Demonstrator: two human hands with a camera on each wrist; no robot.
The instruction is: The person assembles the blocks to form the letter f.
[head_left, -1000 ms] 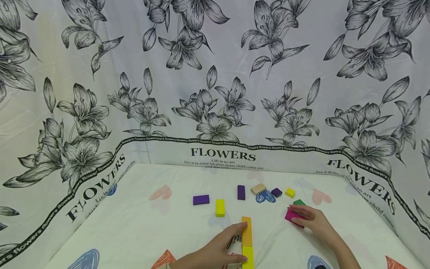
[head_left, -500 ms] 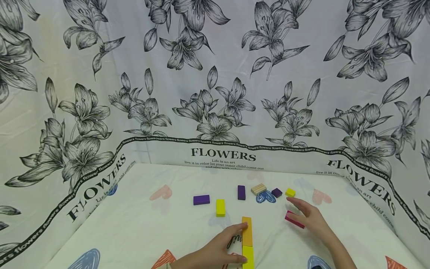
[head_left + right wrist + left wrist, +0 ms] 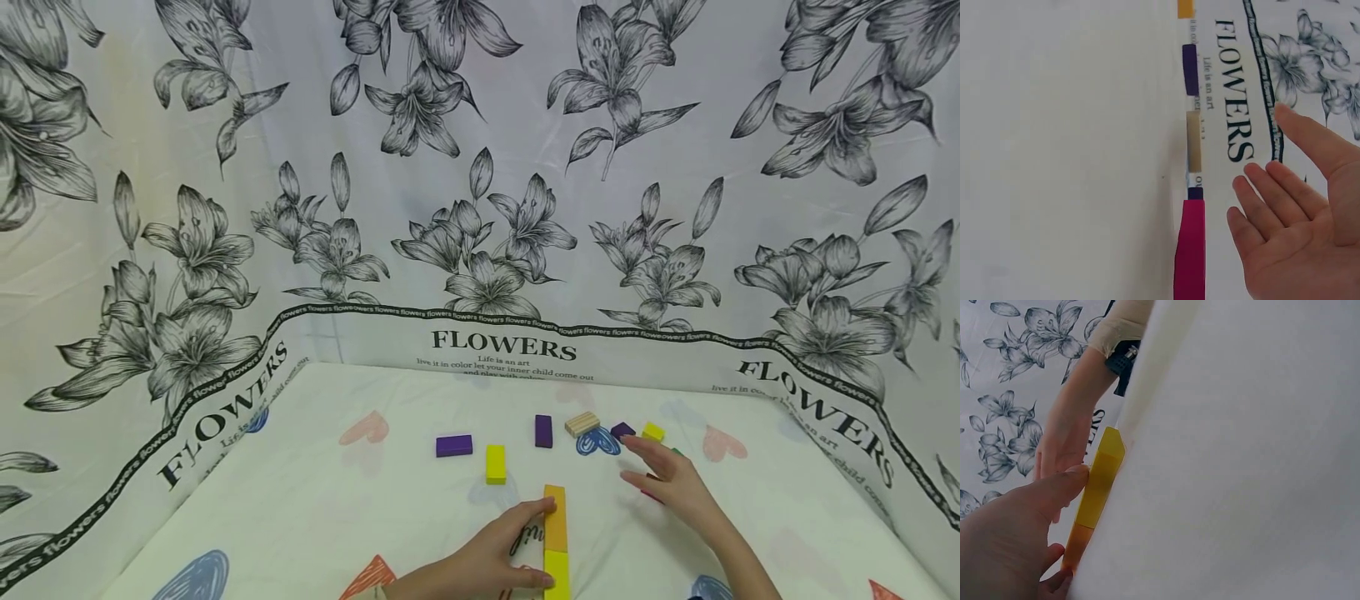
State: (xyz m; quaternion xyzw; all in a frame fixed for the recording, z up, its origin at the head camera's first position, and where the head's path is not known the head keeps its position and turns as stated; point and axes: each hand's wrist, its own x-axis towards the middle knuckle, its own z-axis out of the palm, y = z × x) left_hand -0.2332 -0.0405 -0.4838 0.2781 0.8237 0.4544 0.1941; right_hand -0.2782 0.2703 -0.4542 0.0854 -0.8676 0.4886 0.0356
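Flowered curtain (image 3: 480,242) behind heart-print cloth (image 3: 405,500). Left hand (image 3: 491,550): grip wide, thumb touching yellow block (image 3: 561,563), index touching orange block (image 3: 556,532), both end to end. Right hand (image 3: 681,487): grip wide, nothing held, near magenta block (image 3: 1191,250). All probably light, rigid; best pinched across long sides.

In the head view, can make out only slivers of the magenta block (image 3: 1191,250) and green block (image 3: 677,452) behind the right grip (image 3: 675,487); cannot see the near end of the long yellow block (image 3: 557,575), left of that grip, past the bottom edge
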